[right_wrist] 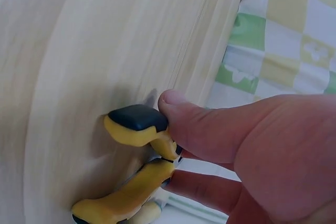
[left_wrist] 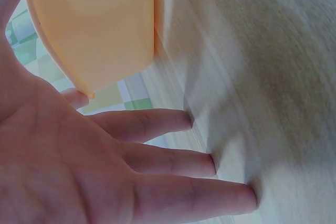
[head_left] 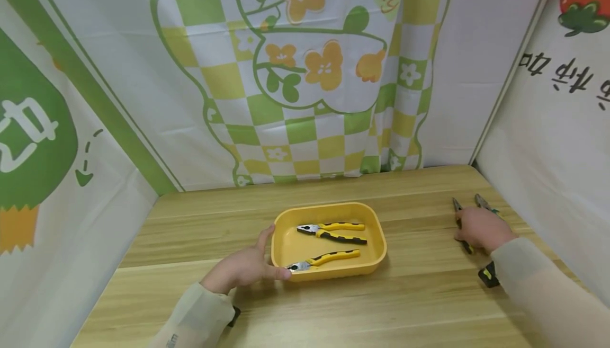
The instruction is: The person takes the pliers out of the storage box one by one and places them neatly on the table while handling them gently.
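My left hand (head_left: 245,268) rests at the left end of a yellow plastic tray (head_left: 376,263), thumb and index finger on its rim. Its other fingers (left_wrist: 170,161) are straight, their tips on the tabletop. Two pairs of combination pliers with yellow-and-black handles lie in the tray: the rear pliers (head_left: 340,226) with handles spread, the front pliers (head_left: 333,256) partly hidden by the near rim. Over at the right, my right hand (head_left: 486,229) pinches yellow-and-black pliers (right_wrist: 136,119) between thumb and fingers. Their narrow jaws point toward the back; the hand covers their middle.
Another pair of pliers (head_left: 483,202) lies just beyond my right hand, its handles mostly hidden. The wooden table (head_left: 419,295) meets a checkered curtain (head_left: 314,141) at the back. Printed cloth walls (head_left: 553,178) stand close on both sides.
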{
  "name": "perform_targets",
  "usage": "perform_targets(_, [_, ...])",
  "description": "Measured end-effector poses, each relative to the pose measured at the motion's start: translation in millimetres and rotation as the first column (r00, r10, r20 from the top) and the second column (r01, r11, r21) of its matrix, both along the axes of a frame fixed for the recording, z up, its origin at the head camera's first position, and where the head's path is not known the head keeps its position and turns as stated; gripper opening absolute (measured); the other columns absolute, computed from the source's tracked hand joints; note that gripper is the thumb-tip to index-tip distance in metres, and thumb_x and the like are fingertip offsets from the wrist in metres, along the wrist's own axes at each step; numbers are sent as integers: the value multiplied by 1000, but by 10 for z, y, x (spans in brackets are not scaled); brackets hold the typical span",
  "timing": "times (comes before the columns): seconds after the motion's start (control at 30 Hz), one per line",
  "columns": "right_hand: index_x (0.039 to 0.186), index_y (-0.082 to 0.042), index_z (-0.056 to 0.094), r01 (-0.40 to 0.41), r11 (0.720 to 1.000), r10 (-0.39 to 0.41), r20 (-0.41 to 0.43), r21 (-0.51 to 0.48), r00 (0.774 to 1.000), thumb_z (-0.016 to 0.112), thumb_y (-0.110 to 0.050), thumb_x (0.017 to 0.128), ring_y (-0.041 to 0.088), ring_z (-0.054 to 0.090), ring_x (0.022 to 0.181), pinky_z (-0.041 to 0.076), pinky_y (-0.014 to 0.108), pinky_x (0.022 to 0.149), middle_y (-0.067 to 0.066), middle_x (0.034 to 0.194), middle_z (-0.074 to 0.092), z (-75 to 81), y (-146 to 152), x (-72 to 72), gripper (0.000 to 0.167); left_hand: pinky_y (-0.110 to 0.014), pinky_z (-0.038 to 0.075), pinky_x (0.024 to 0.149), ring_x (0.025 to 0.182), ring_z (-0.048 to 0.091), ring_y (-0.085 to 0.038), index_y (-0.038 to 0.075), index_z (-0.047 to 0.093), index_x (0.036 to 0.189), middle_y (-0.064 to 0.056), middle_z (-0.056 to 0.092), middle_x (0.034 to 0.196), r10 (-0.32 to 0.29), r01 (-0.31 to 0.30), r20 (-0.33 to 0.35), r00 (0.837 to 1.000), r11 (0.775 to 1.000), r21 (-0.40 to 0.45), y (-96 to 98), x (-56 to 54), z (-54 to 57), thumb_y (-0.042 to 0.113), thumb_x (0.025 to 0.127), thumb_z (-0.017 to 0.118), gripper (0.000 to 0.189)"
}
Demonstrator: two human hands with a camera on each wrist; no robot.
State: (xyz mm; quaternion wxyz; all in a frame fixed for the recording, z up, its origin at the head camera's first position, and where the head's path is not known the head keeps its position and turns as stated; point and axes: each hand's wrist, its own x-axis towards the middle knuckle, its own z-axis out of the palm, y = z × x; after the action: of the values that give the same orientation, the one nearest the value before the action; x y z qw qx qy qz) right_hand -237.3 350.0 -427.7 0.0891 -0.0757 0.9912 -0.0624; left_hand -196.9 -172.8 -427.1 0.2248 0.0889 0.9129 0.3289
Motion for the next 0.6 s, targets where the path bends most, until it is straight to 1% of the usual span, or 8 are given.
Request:
perform_targets(0.1, [122, 16, 58, -1, 1000, 1, -4, -2, 1000, 76, -19, 87, 50, 59, 102, 48, 61, 84, 32, 113, 63, -15, 57, 9, 53, -47, 50, 76, 63, 59, -25, 19, -7, 160, -14, 69, 83, -5, 5, 7, 1000, 1000, 6, 2, 6, 9, 58, 70, 84, 134])
perform_targets(0.17, [122, 16, 59, 0, 1000, 0, -10, -1, 1000, 77, -18, 86, 52, 58, 103, 47, 62, 84, 32, 113, 63, -21, 96, 18, 53, -45, 49, 73, 60, 58, -26, 20, -7, 160, -11, 67, 77, -6, 6, 13, 1000, 1000, 9, 3, 8, 13, 58, 71, 84, 133])
perform_targets(0.27, [119, 14, 61, -3, 1000, 3, -15, 19, 1000, 78, -19, 85, 52, 59, 100, 48, 61, 82, 32, 110, 64, -8, 139, 35, 50, -47, 50, 76, 63, 59, -25, 19, -5, 161, -13, 69, 85, 1, -1, 8, 1000, 1000, 11, 0, 8, 15, 58, 69, 85, 134])
perform_targets(0.4, [116, 13, 63, -4, 999, 5, -13, 40, 1000, 79, -19, 84, 51, 60, 98, 49, 60, 81, 32, 108, 65, 12, 171, 55, 49, -53, 49, 83, 69, 61, -26, 19, -4, 161, -20, 69, 99, 9, -9, 4, 1000, 1000, 15, -8, 3, 7, 57, 68, 86, 135])
perform_targets(0.6, [117, 13, 63, 5, 999, -5, -6, 34, 1000, 80, -19, 84, 51, 60, 100, 49, 60, 81, 32, 110, 64, 32, 180, 72, 50, -54, 48, 86, 75, 62, -25, 19, -4, 161, -24, 68, 107, 11, -11, 1, 1000, 1000, 14, -4, -4, -8, 58, 67, 86, 135])
